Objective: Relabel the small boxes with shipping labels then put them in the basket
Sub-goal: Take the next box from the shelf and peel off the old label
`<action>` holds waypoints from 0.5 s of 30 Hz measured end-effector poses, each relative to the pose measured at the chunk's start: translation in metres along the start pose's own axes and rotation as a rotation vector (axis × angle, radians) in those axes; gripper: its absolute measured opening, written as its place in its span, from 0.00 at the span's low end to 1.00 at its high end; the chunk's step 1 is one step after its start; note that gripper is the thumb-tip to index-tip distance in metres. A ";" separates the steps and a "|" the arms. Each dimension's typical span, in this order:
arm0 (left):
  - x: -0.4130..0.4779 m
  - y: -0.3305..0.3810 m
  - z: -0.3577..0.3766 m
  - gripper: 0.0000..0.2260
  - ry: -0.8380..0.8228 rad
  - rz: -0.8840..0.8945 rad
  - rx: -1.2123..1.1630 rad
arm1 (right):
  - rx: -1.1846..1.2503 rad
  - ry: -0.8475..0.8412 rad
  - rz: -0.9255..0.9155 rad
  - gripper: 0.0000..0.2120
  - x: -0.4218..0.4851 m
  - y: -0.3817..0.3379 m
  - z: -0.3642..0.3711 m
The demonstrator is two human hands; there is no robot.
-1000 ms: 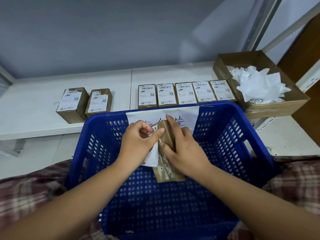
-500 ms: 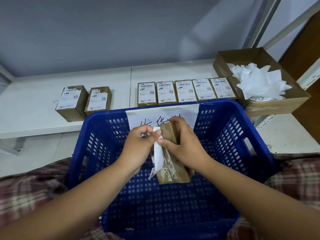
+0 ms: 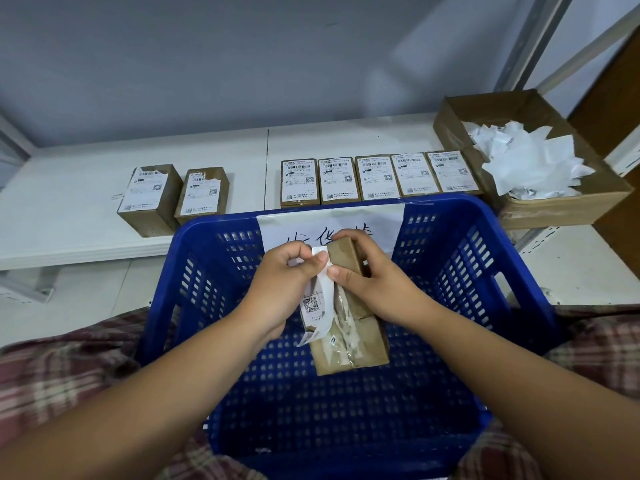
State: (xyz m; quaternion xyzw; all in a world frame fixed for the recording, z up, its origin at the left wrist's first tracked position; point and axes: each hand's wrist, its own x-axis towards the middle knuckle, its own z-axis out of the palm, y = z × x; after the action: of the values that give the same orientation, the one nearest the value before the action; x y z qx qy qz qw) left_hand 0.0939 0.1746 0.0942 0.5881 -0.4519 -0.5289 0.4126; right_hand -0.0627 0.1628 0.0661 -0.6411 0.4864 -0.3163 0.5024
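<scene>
Over the blue plastic basket (image 3: 460,271) on my lap I hold a small brown cardboard box (image 3: 349,344). My right hand (image 3: 372,278) grips its upper part. My left hand (image 3: 280,282) pinches a white shipping label (image 3: 320,299) that is peeled most of the way off the box's left side and curls away from it; torn paper and tape residue show on the bared face. A row of several labelled boxes (image 3: 377,178) lies on the white shelf behind the basket. Two more boxes (image 3: 173,195) with torn labels stand to the left.
An open cardboard carton (image 3: 561,206) full of crumpled white label scraps (image 3: 530,164) sits at the right on the white shelf (image 3: 69,202). A handwritten paper sign (image 3: 329,223) is taped to the basket's far wall. A metal rack upright (image 3: 526,39) rises at back right.
My left hand has pulled the label further off the box, from a lifted corner to a long strip hanging free. The box has tilted so more of its bared face shows.
</scene>
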 end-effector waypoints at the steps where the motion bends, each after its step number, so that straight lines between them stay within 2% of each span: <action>1: 0.000 0.000 -0.001 0.12 -0.008 -0.008 -0.011 | 0.017 -0.003 -0.001 0.20 0.000 0.001 0.001; 4: 0.001 0.000 -0.003 0.11 -0.027 -0.021 -0.021 | 0.016 0.002 -0.002 0.24 0.001 0.003 0.003; 15: 0.000 0.001 -0.005 0.11 -0.049 -0.015 0.062 | -0.141 0.012 -0.045 0.19 0.002 0.003 -0.001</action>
State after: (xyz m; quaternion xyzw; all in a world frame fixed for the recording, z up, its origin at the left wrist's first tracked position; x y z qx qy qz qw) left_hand 0.0990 0.1745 0.0958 0.5908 -0.4736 -0.5320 0.3790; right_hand -0.0635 0.1603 0.0636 -0.6836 0.4961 -0.2964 0.4458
